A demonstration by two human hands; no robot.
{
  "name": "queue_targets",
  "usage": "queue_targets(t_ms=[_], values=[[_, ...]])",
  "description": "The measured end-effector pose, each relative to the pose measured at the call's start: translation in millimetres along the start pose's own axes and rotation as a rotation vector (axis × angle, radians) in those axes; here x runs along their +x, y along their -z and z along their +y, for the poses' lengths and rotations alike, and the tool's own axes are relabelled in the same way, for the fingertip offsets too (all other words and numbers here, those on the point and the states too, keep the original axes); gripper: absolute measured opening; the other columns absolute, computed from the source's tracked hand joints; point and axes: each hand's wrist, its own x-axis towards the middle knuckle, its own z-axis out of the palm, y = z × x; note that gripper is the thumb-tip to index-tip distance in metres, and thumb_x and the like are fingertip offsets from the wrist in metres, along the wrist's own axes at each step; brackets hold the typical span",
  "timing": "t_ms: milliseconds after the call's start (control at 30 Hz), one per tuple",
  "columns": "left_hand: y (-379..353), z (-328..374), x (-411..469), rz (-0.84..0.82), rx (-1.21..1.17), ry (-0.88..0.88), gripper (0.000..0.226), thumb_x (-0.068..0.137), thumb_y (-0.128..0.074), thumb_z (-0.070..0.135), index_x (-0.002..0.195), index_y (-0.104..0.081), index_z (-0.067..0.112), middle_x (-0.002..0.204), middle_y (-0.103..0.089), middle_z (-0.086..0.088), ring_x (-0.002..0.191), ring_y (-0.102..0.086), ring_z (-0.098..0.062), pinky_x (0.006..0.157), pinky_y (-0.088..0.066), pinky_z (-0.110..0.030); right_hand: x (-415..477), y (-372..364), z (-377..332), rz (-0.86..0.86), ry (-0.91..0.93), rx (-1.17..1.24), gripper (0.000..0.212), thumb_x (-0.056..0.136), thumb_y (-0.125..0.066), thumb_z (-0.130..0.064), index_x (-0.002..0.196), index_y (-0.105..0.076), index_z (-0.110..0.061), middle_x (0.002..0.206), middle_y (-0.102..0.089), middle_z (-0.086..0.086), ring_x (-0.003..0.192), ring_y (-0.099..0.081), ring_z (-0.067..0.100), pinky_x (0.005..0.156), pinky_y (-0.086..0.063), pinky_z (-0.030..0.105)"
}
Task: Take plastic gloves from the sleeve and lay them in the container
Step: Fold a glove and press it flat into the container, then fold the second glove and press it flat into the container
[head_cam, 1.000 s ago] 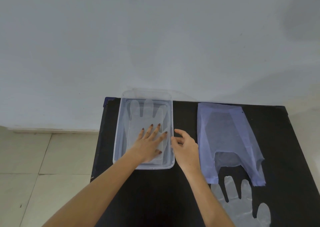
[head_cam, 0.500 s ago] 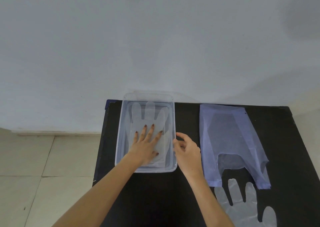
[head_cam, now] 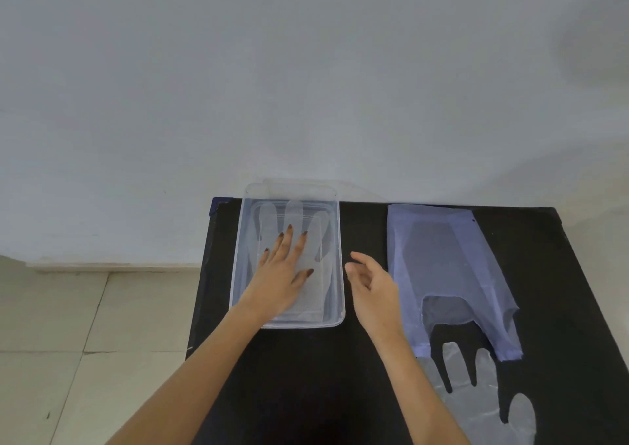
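Observation:
A clear plastic container [head_cam: 242, 240] stands on the left part of the black table [head_cam: 306, 376]. A see-through plastic glove [head_cam: 296, 211] lies flat inside it, fingers pointing away from me. My left hand [head_cam: 284, 269] rests flat on that glove with fingers spread. My right hand [head_cam: 372, 283] hovers just right of the container, fingers loosely apart and holding nothing. A pale purple plastic sleeve [head_cam: 442, 261] lies flat to the right. Another clear glove [head_cam: 476, 397] lies on the table below the sleeve, fingers pointing away from me.
The table backs onto a plain grey-white wall [head_cam: 306, 70]. Its left edge drops to a tiled floor [head_cam: 85, 342]. The table's right edge [head_cam: 585, 274] runs close beside the sleeve.
My left hand has slid farther up the glove inside the container. My right hand has let go of the container's rim and opened, drifting slightly right.

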Motion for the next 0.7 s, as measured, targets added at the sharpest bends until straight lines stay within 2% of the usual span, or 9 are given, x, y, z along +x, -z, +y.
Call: queue_targets(t_ms=[133,300,433,467,567,700], values=[[19,34,-37,0.138,-0.218,0.051,0.059,0.098,-0.038,0.042,0.151,-0.014,0.032,0.160,-0.013,0.008,0.147,-0.016,-0.015,0.116,-0.016,-0.034,-21,22,2,0.084,0.005,0.036,0.032,0.093,-0.056,-0.029,0.125,-0.059,-0.026,0.116,-0.066,-0.007,0.105,-0.062,0.005,0.093,-0.051,0.025],[14,84,-86,0.184,-0.420,0.020,0.047,0.099,-0.043,0.034,0.145,-0.035,0.030,0.153,-0.035,0.007,0.141,-0.032,-0.013,0.108,-0.019,-0.018,-62,61,29,0.122,-0.008,0.118,0.027,0.092,-0.058,-0.026,0.119,-0.062,-0.028,0.114,-0.068,-0.006,0.105,-0.064,0.011,0.098,-0.052,0.038],[-9,125,-121,0.186,-0.547,0.006,0.039,0.099,-0.045,0.029,0.138,-0.047,0.025,0.141,-0.049,0.008,0.129,-0.043,-0.002,0.097,-0.021,0.002,-95,97,66,0.136,-0.040,0.144,0.025,0.091,-0.060,-0.023,0.115,-0.065,-0.026,0.111,-0.070,-0.004,0.103,-0.066,0.014,0.097,-0.052,0.045],[-16,133,-127,0.182,-0.567,0.024,0.038,0.099,-0.046,0.028,0.136,-0.049,0.024,0.139,-0.052,0.008,0.126,-0.044,-0.002,0.095,-0.025,0.001,-100,106,76,0.131,-0.056,0.149,0.024,0.090,-0.061,-0.021,0.114,-0.065,-0.026,0.110,-0.070,-0.004,0.102,-0.066,0.013,0.097,-0.052,0.045],[-46,159,-141,0.187,-0.602,0.099,0.036,0.097,-0.050,0.025,0.133,-0.053,0.022,0.132,-0.058,0.005,0.122,-0.051,-0.008,0.099,-0.033,-0.016,-117,140,103,0.093,-0.078,0.165,0.025,0.090,-0.062,-0.017,0.114,-0.065,-0.024,0.105,-0.070,-0.007,0.099,-0.066,0.009,0.095,-0.052,0.038],[-94,195,-157,0.238,-0.726,0.228,0.029,0.095,-0.053,0.018,0.123,-0.062,0.016,0.119,-0.066,0.002,0.112,-0.060,-0.011,0.096,-0.041,-0.022,-136,191,148,0.062,-0.071,0.109,0.027,0.089,-0.063,-0.020,0.115,-0.066,-0.023,0.104,-0.071,-0.006,0.097,-0.065,0.005,0.092,-0.052,0.030]])
